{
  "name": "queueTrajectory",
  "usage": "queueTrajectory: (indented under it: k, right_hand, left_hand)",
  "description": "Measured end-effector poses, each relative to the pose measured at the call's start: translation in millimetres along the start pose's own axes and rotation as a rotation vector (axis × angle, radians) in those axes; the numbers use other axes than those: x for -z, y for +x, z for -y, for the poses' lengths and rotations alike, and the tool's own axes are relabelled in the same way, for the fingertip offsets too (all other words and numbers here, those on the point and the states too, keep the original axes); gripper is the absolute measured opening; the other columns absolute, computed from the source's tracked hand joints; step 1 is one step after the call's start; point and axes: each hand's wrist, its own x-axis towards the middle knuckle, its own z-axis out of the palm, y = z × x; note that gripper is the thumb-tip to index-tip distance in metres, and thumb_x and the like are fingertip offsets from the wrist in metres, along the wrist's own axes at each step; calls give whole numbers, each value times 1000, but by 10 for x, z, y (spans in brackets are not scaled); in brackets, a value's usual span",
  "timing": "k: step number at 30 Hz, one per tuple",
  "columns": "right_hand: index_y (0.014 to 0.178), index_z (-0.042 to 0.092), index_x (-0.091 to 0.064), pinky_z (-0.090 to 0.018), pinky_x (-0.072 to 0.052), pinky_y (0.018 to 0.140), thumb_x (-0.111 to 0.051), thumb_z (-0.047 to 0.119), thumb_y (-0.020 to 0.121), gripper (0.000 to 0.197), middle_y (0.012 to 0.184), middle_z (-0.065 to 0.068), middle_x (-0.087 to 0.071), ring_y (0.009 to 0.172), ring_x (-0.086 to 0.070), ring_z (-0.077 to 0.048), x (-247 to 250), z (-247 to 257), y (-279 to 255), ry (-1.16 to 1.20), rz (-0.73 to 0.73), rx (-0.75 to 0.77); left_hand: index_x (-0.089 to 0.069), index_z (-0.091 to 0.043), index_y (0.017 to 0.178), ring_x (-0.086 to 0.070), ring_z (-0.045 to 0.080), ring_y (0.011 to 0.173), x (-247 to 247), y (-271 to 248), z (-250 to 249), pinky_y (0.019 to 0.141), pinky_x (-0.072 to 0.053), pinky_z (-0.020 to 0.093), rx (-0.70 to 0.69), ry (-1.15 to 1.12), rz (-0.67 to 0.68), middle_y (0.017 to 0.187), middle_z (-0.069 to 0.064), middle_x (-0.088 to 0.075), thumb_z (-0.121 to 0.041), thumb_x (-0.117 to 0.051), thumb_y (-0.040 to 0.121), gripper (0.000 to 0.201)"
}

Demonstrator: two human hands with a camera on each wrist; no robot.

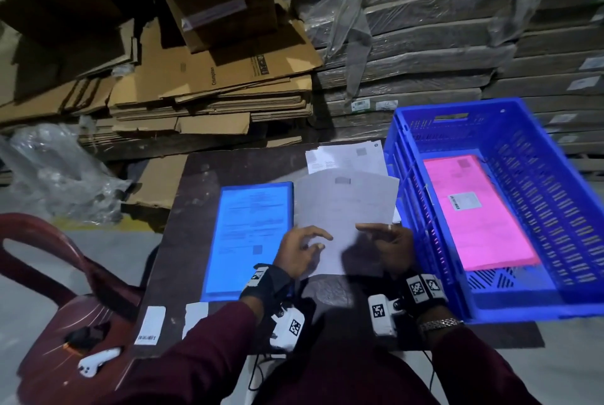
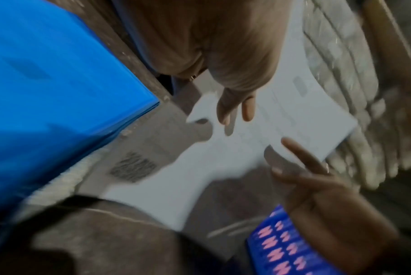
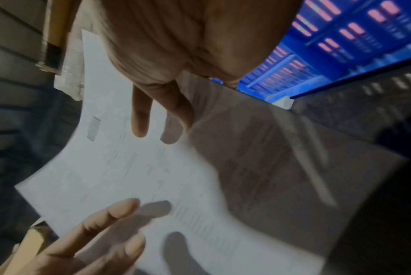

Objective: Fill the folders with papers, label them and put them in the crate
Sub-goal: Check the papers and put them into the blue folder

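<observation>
Over the middle of the dark table point(image 1: 196, 195) I hold a few white printed sheets point(image 1: 343, 208). My right hand point(image 1: 382, 238) pinches their right edge, one finger over the top sheet point(image 3: 140, 115). My left hand point(image 1: 304, 251) lies over their left edge, its fingers point(image 2: 235, 111) spread and loosely straight. Whether they touch the paper I cannot tell. A blue folder point(image 1: 248, 238) lies flat to the left of the sheets, print showing through it. On the right stands the blue crate point(image 1: 523, 300), and in it lies a pink folder point(image 1: 474, 208) with a white label.
More white papers point(image 1: 346, 156) lie at the table's far edge. Two white label strips point(image 1: 150, 326) sit at the near left corner. A dark red plastic chair point(image 1: 65, 274) stands at the left. Flattened cardboard point(image 1: 212, 77) and wrapped stacks rise behind the table.
</observation>
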Motion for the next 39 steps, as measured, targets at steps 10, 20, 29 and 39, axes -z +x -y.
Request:
queueTrajectory:
  k: [10,20,29,39]
  right_hand:
    - [110,8,-73,-15,-39,47,-63,-20,80,42,60,14,-64,48,-46,-2,-14,295,127,80,96,2]
    - [124,7,-65,-6,-47,61,-57,-18,86,47,128,-8,-63,84,-62,13,-382,153,71,133,173,-261]
    - [140,14,-53,-20,-38,61,-44,-26,82,71,146,1,-51,85,-56,-2,-274,3,442,141,172,-364]
    - [139,24,-54,-11,-39,47,-47,-19,83,71,141,14,-52,62,-54,5,-154,-23,491,-84,142,-306]
  left_hand:
    - [-69,-16,114,-56,2,119,540,218,-121,108,-41,25,-106,-27,-112,121,-8,-67,0,-72,83,35]
    - [-62,-25,127,-44,3,134,517,160,264,106,-45,44,45,-213,-184,137,-15,-56,-5,-72,85,48]
    - [-48,-14,138,-63,30,80,612,253,626,70,-56,30,277,-324,-251,113,16,-57,13,-63,85,62]
    - [-21,-21,153,-2,39,149,221,164,1052,112,-13,65,534,673,101,162,18,0,-62,-68,78,98]
